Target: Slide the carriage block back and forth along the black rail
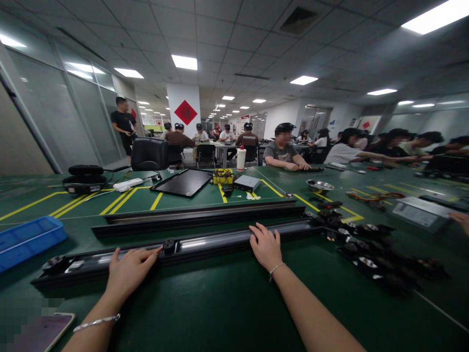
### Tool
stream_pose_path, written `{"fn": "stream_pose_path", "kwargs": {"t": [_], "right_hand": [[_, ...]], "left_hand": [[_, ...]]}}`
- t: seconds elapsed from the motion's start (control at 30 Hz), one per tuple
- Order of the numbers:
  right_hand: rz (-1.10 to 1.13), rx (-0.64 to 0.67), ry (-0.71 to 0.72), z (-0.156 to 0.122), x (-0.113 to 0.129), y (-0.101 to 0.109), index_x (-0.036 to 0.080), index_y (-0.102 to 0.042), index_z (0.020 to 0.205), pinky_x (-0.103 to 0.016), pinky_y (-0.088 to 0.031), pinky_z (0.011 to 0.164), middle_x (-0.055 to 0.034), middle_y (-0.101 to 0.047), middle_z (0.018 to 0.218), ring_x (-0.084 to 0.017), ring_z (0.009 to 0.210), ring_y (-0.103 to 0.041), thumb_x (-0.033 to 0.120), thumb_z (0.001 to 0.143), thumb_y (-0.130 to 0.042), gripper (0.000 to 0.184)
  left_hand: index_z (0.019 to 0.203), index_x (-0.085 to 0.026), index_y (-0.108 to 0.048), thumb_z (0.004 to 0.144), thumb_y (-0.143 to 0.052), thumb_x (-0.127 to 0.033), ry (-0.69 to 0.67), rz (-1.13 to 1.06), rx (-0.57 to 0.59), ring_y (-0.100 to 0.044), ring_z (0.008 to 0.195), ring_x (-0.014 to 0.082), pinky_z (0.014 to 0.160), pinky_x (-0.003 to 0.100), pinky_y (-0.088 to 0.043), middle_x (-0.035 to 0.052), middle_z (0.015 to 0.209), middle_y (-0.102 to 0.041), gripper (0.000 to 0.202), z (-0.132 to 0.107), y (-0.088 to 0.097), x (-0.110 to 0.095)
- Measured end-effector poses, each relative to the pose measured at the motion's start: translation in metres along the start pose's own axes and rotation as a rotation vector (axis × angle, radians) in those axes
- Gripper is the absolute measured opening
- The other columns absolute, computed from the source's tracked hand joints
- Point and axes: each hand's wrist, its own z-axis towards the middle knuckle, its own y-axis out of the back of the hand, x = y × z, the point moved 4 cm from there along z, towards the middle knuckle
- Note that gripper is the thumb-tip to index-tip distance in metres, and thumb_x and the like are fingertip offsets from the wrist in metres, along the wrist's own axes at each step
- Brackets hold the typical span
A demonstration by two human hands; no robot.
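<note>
Head view: where does the workpiece lie?

The long black channel (220, 242) lies lengthwise across the green table (205, 303), directly beneath both hands. A small black block (168, 246) sits in it, between the hands, and an end fitting (54, 264) occupies its left end. A second black channel (205, 215) lies just beyond. Loose black parts (370, 250) are heaped near the right end; a blue tray (36, 247) stands at the far left.

Report the state of the left hand.

The left hand (130, 270) lies over the left portion of the channel, index finger extended to the block. The fingers are not clenched. Whether they pinch the block or merely touch it cannot be told.

And the right?

The right hand (266, 248) rests on the channel, right of the block, fingers spread and grasping nothing.

Which step is in hand?

Judged by posture: placing or checking the block, with the right hand apparently steadying the channel. Whether the block is fastened is not visible.

What does the next move call for?

Probably a controlled touch at the block, light pressure from the right hand against sliding, and clearance from the heaped parts.
</note>
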Motion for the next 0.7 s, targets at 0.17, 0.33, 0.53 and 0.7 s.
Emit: {"fn": "stream_pose_path", "kwargs": {"t": [0.17,0.33,0.53,0.7], "right_hand": [[-0.003,-0.008,0.0,0.0006,-0.0009,-0.0014,0.031,-0.051,0.119,-0.046,-0.012,0.103,-0.0012,-0.045,0.131,-0.019,0.115,-0.042,0.034,0.085,-0.029,0.041],[-0.008,-0.013,0.004,0.0007,-0.0012,-0.0024,0.031,-0.051,0.119,-0.047,-0.012,0.102,-0.0018,-0.044,0.131,-0.019,0.114,-0.043,0.034,0.085,-0.029,0.041],[0.021,-0.007,0.003,0.0011,-0.0022,-0.0031,0.03,-0.052,0.119,-0.047,-0.012,0.102,-0.0015,-0.045,0.131,-0.019,0.115,-0.042,0.035,0.085,-0.029,0.041],[0.008,-0.03,0.003,0.0005,-0.0016,-0.0025,0.031,-0.052,0.118,-0.047,-0.012,0.102,-0.0015,-0.045,0.131,-0.019,0.114,-0.043,0.034,0.085,-0.03,0.04]], "left_hand": [[0.104,-0.039,-0.061,0.078,-0.033,-0.048,0.021,-0.01,-0.033,-0.051,0.11,0.0257,0.103,0.057,-0.007,-0.001,0.108,-0.065,0.039,-0.0022,0.003,-0.0029],[0.104,-0.037,-0.061,0.078,-0.034,-0.047,0.027,-0.02,-0.044,-0.051,0.11,0.026,0.103,0.056,-0.007,0.0007,0.109,-0.064,0.039,-0.0034,0.0054,-0.0044],[0.104,-0.038,-0.061,0.078,-0.034,-0.048,0.021,-0.031,-0.03,-0.05,0.111,0.0258,0.103,0.057,-0.006,0.0004,0.109,-0.064,0.039,-0.0016,0.0029,-0.0015],[0.103,-0.039,-0.061,0.077,-0.035,-0.049,0.014,-0.027,-0.03,-0.049,0.111,0.0271,0.103,0.059,-0.005,-0.0005,0.109,-0.064,0.038,-0.0001,0.0006,-0.0002]]}}
